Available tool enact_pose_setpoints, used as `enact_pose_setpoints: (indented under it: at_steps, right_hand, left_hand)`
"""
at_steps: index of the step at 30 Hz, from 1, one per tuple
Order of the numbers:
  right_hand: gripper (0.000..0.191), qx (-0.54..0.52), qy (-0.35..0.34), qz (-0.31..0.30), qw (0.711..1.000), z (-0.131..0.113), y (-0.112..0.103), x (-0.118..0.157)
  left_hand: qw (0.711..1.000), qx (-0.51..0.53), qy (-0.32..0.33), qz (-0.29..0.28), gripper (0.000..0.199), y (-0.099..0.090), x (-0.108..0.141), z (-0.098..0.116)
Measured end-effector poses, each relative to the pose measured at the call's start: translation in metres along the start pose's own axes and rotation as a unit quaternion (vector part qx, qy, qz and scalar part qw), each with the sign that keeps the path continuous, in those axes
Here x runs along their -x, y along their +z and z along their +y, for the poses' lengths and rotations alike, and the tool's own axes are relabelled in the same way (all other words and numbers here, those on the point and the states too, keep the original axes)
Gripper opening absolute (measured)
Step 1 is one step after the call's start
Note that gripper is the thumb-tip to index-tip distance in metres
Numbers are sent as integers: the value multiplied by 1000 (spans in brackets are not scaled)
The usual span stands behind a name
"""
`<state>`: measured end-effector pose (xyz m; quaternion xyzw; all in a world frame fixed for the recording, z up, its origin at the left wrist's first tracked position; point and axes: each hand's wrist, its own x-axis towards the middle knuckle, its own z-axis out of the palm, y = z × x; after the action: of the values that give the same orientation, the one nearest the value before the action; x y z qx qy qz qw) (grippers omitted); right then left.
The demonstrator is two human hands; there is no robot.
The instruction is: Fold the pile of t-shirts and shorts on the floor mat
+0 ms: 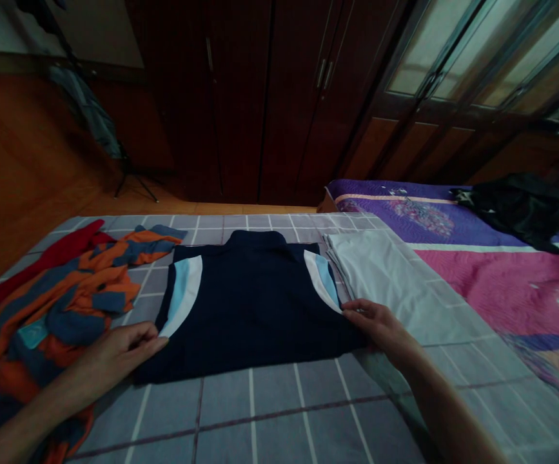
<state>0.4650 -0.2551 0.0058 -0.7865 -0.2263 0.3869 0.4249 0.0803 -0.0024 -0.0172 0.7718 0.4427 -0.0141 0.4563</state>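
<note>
A dark navy garment (260, 296) with white and light blue curved panels lies folded on a grey checked cloth surface (279, 412). At its left edge, my left hand (137, 345) pinches the fabric near the lower end of the left panel. My right hand (373, 319) has its fingers closed on the garment's right edge, by the tip of the right panel. The garment's collar end points away from me.
Orange and grey striped clothing (109, 283) and a red cloth (61, 254) lie at the left. Right of the garment is a folded pale grey cloth (395, 283). A purple and pink bed (492, 270) holds a black item (521, 206). Dark wardrobes (269, 103) stand behind.
</note>
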Motion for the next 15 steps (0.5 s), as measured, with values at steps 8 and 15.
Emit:
enact_pose_setpoints:
  at_steps: [8, 15]
  right_hand:
    - [42, 70, -77, 96, 990, 15, -3, -12]
    - [50, 103, -67, 37, 992, 11, -5, 1]
  left_hand:
    - [987, 161, -14, -15, 42, -4, 0, -1]
    - [980, 144, 5, -138, 39, -13, 23, 22]
